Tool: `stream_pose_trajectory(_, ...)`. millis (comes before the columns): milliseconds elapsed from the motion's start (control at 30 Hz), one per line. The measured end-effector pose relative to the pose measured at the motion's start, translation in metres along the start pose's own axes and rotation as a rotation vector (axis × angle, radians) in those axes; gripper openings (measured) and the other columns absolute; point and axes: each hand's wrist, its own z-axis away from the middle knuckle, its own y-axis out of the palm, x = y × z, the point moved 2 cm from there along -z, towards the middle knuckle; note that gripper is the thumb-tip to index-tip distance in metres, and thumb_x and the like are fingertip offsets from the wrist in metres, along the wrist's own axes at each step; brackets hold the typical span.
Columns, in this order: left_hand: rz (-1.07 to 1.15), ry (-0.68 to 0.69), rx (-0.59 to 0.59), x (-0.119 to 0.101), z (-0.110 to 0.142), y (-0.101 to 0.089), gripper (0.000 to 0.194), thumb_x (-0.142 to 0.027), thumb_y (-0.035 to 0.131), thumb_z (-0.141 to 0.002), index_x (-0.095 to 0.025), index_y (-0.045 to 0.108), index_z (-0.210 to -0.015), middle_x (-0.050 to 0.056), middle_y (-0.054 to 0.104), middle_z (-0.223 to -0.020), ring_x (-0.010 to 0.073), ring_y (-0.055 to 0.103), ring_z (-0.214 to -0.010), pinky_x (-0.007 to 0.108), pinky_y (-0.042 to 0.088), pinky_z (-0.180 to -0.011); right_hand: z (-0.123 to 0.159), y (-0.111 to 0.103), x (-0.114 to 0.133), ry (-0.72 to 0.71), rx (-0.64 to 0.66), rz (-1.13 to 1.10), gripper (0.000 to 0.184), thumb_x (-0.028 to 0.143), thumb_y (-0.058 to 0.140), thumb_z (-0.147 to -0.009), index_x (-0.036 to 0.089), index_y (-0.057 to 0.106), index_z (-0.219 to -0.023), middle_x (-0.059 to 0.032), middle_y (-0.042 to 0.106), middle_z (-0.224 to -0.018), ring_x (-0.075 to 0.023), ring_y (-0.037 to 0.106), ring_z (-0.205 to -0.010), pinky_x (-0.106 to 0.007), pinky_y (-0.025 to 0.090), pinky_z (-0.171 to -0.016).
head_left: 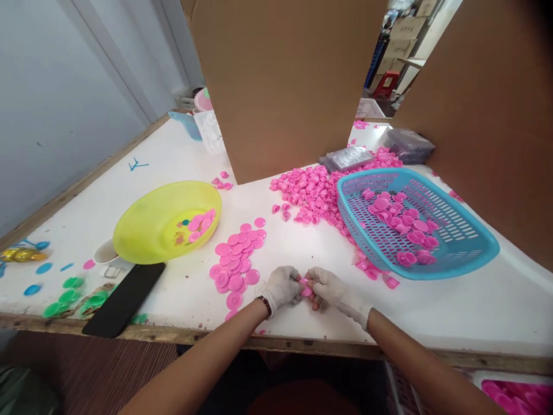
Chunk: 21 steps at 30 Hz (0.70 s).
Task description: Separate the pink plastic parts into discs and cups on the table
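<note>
A small pink plastic disc [306, 287] is pinched between my two gloved hands near the table's front edge. My left hand [283, 288] grips its left side with fingers bent, and my right hand [327, 288] closes on its right side. Both white gloves leave fingertips bare. Left of my hands lies a loose spread of flat pink discs [235, 259]. Beyond them is a heap of small pink plastic cups [311, 193]. A blue perforated basket [469, 262] on the right holds more pink pieces.
A yellow bowl [142, 225] with some pink discs stands at left, beside a black phone [125, 300] and green pieces [64, 300]. Tall cardboard [289, 86] rises behind the heap, near plastic-wrapped packs [349, 157]. More cardboard [488, 115] stands at right. A wooden edge [337, 346] borders the front.
</note>
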Motion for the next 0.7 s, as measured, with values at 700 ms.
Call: stream_pose_trajectory(700, -0.744, 0.369, -0.246, -0.005, 0.034, -0.029, 0.021, -0.028, 0.049, -0.081, -0.019, 0.054, -0.099, 0.004, 0.059, -0.090, 0.0142, 0.056, -0.076, 0.024, 0.042, -0.067, 0.019, -0.018, 0.031, -0.394, -0.415, -0.240, 0.015, 0.020, 0.041, -0.076, 0.022, 0.040, -0.091, 0.0055, 0.055, -0.060, -0.0104, 0.058, -0.046, -0.020, 0.044, -0.044)
